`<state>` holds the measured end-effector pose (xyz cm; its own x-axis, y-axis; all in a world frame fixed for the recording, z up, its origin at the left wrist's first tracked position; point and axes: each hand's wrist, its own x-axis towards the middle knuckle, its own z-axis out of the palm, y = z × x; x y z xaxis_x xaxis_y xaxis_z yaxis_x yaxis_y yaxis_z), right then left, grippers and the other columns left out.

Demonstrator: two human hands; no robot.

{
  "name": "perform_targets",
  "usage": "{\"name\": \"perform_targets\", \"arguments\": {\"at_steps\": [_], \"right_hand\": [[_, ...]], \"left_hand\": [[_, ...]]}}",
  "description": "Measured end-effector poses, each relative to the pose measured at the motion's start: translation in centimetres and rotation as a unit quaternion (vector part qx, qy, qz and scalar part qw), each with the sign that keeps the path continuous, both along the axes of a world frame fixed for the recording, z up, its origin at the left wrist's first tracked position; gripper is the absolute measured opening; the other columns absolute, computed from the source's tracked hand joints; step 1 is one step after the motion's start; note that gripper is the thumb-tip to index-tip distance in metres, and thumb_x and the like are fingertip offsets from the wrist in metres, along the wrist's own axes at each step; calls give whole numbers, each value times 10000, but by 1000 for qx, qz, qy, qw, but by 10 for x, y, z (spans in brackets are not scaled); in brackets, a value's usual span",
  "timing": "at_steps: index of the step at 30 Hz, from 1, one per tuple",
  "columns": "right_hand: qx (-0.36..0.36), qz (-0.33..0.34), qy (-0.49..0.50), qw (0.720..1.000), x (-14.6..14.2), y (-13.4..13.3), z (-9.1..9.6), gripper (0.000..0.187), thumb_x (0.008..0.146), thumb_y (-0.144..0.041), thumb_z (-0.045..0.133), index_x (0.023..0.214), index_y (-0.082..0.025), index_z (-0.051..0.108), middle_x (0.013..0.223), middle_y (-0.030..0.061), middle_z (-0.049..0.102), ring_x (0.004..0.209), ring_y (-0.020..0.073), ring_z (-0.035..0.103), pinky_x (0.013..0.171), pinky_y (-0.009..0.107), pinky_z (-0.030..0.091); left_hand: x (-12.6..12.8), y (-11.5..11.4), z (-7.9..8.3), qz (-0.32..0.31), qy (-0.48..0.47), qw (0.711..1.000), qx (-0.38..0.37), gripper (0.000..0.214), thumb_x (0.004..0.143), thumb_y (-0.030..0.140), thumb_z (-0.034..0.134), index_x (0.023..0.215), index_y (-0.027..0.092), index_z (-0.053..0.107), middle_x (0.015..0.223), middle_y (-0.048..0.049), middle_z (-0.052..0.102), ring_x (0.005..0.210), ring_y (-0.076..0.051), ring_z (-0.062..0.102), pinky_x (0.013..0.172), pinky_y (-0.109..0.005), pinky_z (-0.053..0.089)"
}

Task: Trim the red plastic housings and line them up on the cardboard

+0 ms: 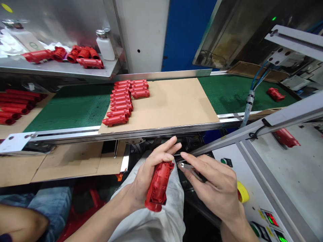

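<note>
My left hand (142, 179) is wrapped around a red plastic housing (159, 186), a hollow tube-like shell held tilted over my lap, its open ribbed side facing up. The fingers reach past its upper end. Close on the right, my right hand (219, 188) pinches a slim metal hand tool (192, 170) between thumb and fingers. The tool's tip points at the upper end of the housing, with a small gap between them. Its exact kind is partly hidden by my fingers.
Several red housings (118, 106) lie in rows on a cardboard sheet (174, 104) over a green conveyor belt (78, 104). A metal frame bar (237, 131) crosses on the right, above a control panel (227, 149). Another person's arm (22, 220) is at lower left.
</note>
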<state>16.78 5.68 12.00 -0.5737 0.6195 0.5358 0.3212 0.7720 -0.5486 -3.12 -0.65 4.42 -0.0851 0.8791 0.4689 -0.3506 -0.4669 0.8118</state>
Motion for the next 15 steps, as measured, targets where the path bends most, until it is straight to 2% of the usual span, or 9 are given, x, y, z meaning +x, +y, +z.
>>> {"name": "perform_targets", "arguments": {"at_steps": [5,10,15], "right_hand": [[9,-2,-29,1000,5,1,5,514,922,-31,746,1394,-231,708,959,26,751,824,149,659,757,315,554],[39,2,-65,997,1,1,9,529,926,-43,723,1427,-207,680,1021,59,754,886,195,660,803,384,544],[51,5,-96,994,3,1,12,549,949,-50,702,1472,-210,652,999,46,742,860,194,640,786,380,526]], "left_hand": [[1,2,3,7,11,1000,10,374,1109,140,524,1408,330,642,1751,-63,427,1554,-316,511,1274,-526,480],[1,3,7,12,22,999,27,331,1132,232,507,1412,330,653,1728,-52,465,1533,-319,539,1296,-546,452],[-3,-1,5,5,70,998,4,358,1099,224,583,1434,341,634,1774,-56,383,1571,-344,485,1309,-624,415]]}}
